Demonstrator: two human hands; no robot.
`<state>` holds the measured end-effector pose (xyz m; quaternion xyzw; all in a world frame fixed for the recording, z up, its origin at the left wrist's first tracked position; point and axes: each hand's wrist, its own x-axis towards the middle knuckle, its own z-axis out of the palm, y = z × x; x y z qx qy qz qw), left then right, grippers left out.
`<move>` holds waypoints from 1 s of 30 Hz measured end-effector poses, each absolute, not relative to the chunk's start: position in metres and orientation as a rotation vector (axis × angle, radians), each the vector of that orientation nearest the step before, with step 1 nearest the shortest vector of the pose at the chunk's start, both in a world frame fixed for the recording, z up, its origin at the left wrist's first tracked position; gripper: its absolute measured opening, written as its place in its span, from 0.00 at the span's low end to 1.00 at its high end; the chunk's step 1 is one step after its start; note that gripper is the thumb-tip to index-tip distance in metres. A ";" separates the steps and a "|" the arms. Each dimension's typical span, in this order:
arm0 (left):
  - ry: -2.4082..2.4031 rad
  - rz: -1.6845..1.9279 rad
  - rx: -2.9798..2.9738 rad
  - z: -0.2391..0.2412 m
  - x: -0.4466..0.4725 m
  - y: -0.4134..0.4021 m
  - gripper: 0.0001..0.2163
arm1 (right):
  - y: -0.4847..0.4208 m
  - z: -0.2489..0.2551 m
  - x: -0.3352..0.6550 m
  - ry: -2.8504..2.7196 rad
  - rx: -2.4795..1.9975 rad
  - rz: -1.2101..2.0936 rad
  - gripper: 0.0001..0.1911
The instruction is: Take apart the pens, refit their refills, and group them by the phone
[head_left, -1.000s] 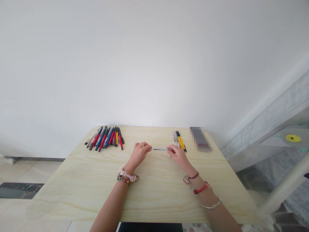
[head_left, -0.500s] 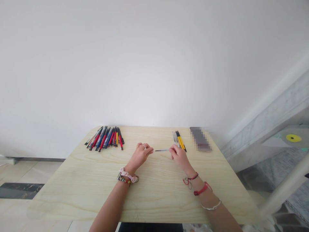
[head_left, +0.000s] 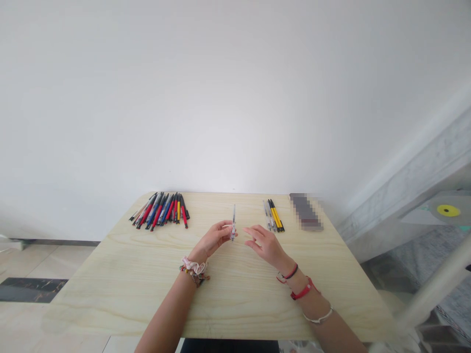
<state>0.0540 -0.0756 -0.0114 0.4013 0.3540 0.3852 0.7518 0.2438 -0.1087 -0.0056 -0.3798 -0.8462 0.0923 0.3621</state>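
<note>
A clear pen points away from me, pinched between the thumb and fingers of my left hand. Just right of it is my right hand, its thumb and fingers apart with nothing between them. Beyond my right hand lie clear pens beside yellow-and-black pens, side by side on the table. To the far left is a heap of pens in red, blue, yellow and clear with black ends.
The light wood table reaches back to a white wall. A dark, pixelated flat object lies at the back right. Marble-faced steps rise beyond the right edge.
The pen has turned from lying crosswise between both hands to pointing away from me in my left hand. My right hand has let go of it and its fingers have parted.
</note>
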 end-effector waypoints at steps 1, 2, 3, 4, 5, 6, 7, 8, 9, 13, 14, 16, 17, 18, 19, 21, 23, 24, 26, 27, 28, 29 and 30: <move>0.764 0.829 0.843 -0.012 0.055 -0.076 0.15 | -0.109 -0.005 0.242 -2.210 -0.956 0.234 0.16; 0.759 0.816 0.821 -0.012 0.056 -0.077 0.15 | -0.110 -0.006 0.241 -2.227 -0.941 0.233 0.16; 0.754 0.806 0.806 -0.013 0.058 -0.077 0.14 | -0.110 -0.006 0.240 -2.235 -0.931 0.234 0.16; 0.750 0.800 0.797 -0.014 0.060 -0.077 0.14 | -0.110 -0.007 0.239 -2.237 -0.924 0.237 0.16; 0.747 0.797 0.792 -0.015 0.062 -0.078 0.14 | -0.110 -0.008 0.238 -2.235 -0.917 0.240 0.15; 0.746 0.797 0.790 -0.016 0.064 -0.079 0.14 | -0.110 -0.009 0.238 -2.231 -0.910 0.245 0.15; 0.748 0.800 0.789 -0.016 0.065 -0.079 0.14 | -0.110 -0.009 0.237 -2.226 -0.904 0.249 0.14; 0.753 0.805 0.789 -0.017 0.067 -0.080 0.14 | -0.110 -0.010 0.237 -2.220 -0.898 0.254 0.13; 0.758 0.810 0.790 -0.017 0.069 -0.081 0.14 | -0.110 -0.010 0.237 -2.214 -0.891 0.259 0.12; 0.739 0.826 0.787 -0.016 0.071 -0.082 0.14 | -0.111 -0.011 0.237 -2.210 -0.837 0.298 0.12; 0.735 0.830 0.785 -0.016 0.071 -0.082 0.14 | -0.111 -0.010 0.237 -2.211 -0.829 0.306 0.12; 0.743 0.832 0.783 -0.014 0.072 -0.082 0.14 | -0.112 -0.010 0.236 -2.206 -0.843 0.310 0.11; 0.751 0.827 0.784 -0.014 0.072 -0.083 0.14 | -0.112 -0.010 0.235 -2.197 -0.865 0.302 0.10; 0.758 0.818 0.786 -0.013 0.072 -0.083 0.14 | -0.113 -0.010 0.235 -2.184 -0.892 0.290 0.10; 0.758 0.808 0.789 -0.013 0.073 -0.084 0.14 | -0.114 -0.010 0.234 -2.170 -0.918 0.276 0.10; 0.748 0.790 0.798 -0.012 0.074 -0.085 0.14 | -0.115 -0.010 0.233 -2.140 -0.961 0.253 0.10; 0.742 0.786 0.806 -0.012 0.075 -0.086 0.14 | -0.115 -0.010 0.233 -2.117 -0.987 0.254 0.10; 0.742 0.787 0.810 -0.012 0.075 -0.086 0.14 | -0.114 -0.010 0.234 -2.111 -0.989 0.266 0.10; 0.745 0.789 0.820 -0.011 0.075 -0.087 0.13 | -0.113 -0.009 0.235 -2.109 -0.977 0.310 0.10; 0.746 0.791 0.825 -0.011 0.075 -0.087 0.13 | -0.113 -0.008 0.236 -2.109 -0.966 0.341 0.09; 0.745 0.795 0.829 -0.010 0.075 -0.087 0.13 | -0.112 -0.006 0.236 -2.108 -0.955 0.374 0.09; 0.744 0.800 0.833 -0.009 0.075 -0.087 0.13 | -0.112 -0.005 0.237 -2.107 -0.944 0.408 0.09; 0.743 0.805 0.836 -0.009 0.075 -0.087 0.13 | -0.112 -0.004 0.237 -2.106 -0.935 0.439 0.09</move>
